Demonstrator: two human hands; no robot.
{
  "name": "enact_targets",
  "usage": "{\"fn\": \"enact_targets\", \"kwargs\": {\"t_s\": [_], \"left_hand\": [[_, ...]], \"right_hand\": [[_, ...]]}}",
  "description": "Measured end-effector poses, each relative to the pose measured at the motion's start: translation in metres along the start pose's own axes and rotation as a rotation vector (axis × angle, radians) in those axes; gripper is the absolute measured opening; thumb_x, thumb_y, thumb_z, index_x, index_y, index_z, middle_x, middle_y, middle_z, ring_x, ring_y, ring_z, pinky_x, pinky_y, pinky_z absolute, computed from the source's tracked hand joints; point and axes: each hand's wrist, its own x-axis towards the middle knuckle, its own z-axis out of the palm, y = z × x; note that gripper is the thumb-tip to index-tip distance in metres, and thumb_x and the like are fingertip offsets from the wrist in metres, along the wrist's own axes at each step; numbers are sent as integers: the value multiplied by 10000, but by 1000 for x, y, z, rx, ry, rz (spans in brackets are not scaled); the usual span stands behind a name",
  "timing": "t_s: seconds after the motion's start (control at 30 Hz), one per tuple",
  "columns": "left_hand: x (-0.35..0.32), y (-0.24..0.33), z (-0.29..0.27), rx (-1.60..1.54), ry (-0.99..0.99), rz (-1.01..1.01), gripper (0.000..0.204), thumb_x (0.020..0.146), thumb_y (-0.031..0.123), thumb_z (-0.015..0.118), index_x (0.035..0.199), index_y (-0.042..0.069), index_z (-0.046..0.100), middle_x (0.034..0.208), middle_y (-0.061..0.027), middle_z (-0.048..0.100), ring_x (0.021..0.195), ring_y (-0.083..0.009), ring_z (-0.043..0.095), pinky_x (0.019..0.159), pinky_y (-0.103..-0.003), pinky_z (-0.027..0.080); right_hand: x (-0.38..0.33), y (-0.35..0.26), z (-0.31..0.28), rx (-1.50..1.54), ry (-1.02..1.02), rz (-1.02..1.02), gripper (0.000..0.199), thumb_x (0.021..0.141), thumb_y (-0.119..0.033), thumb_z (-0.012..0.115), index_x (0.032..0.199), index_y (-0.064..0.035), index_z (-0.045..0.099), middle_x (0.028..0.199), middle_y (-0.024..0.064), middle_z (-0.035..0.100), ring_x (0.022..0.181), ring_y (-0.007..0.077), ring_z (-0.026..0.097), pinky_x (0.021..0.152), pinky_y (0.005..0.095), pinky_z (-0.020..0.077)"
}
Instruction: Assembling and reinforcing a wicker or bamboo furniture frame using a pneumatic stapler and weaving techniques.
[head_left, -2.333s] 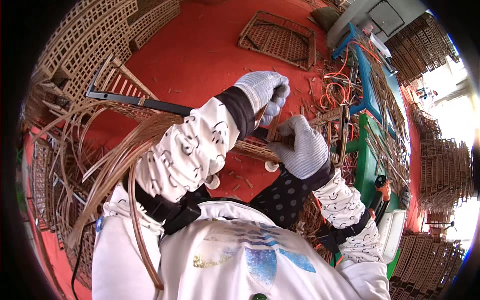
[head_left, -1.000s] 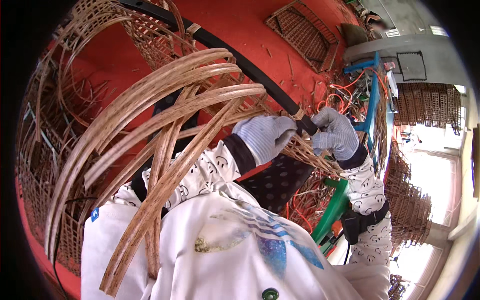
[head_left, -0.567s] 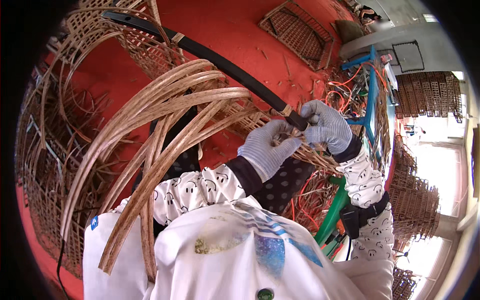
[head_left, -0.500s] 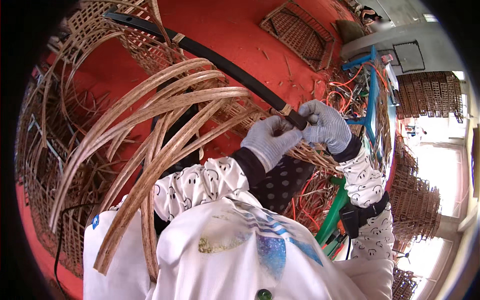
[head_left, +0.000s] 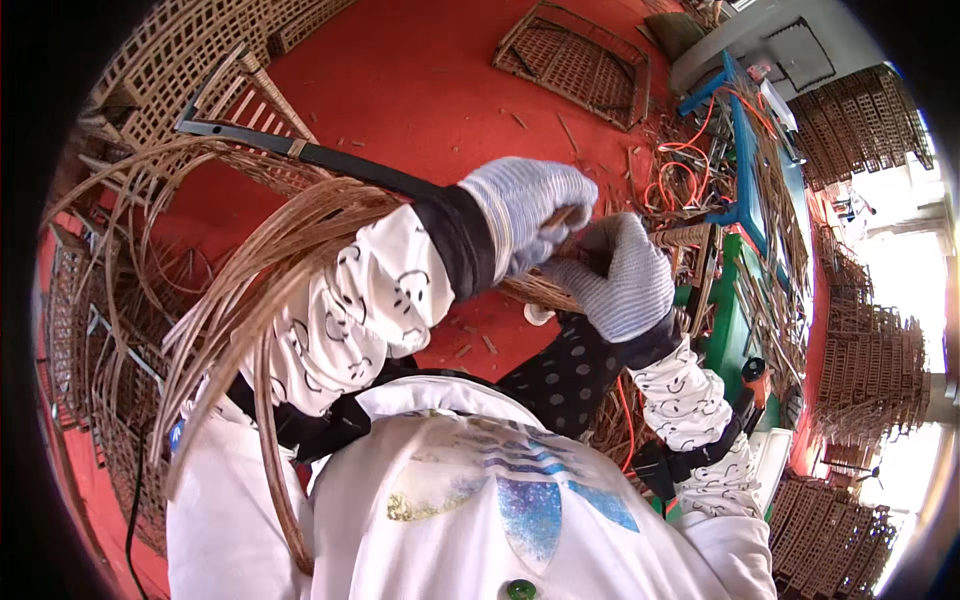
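Observation:
My left hand (head_left: 530, 210), in a grey striped knit glove, is raised with its fingers curled round a thin brown rattan strip (head_left: 560, 215). Close below and to its right, my right hand (head_left: 622, 285), gloved alike, has thumb and fingers bent together; what lies between them is shaded and blurred. A black bar (head_left: 350, 165), with a pale binding near its far left end, passes behind my left wrist, which hides its nearer end. A sheaf of long, bent rattan strips (head_left: 290, 240) arcs behind and under my left forearm. More strips (head_left: 540, 292) run beneath both hands.
Woven lattice panels (head_left: 200, 60) stand at far left, with another panel (head_left: 580, 65) on the red floor (head_left: 420, 70) ahead. To the right are a blue frame (head_left: 745, 170), orange cords (head_left: 690, 180), a green support (head_left: 735, 300) and stacked lattice pieces (head_left: 870, 380).
My left hand has risen up and away from the black bar's end, turning over. My right hand has dropped slightly, and the view has shifted, with the bar and strips lying further left.

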Motion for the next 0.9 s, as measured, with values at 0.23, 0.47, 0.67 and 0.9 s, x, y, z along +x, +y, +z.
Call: {"fn": "enact_targets", "kwargs": {"t_s": [0.23,0.47,0.67,0.9], "left_hand": [[32,11,5,-434,194,-357,242,852,269,505,777,43,545,583,-8,521,366,-59,377,296,-190,282],[-6,-3,6,-127,196,289,391,882,394,436,820,37,583,632,-29,574,450,-47,470,401,-185,371],[-54,-92,9,801,488,556,245,787,133,533,1027,84,550,945,-95,584,715,-296,583,642,-324,482],[-38,-133,1,1146,506,630,444,722,140,560,1161,159,494,1144,-36,504,833,-247,565,707,-358,475]], "right_hand": [[-12,14,14,-277,108,-368,245,712,-247,640,878,-84,565,787,91,557,630,276,574,560,382,465],[1,0,5,-365,-159,-175,242,741,-243,602,935,-99,577,803,99,535,657,302,582,575,406,475],[19,-6,-4,-365,-220,-435,267,684,-201,628,878,-26,572,851,144,518,680,310,581,590,392,474],[54,-8,-11,-190,-720,50,330,653,-237,694,844,16,600,742,136,565,652,191,584,597,302,470]]}}
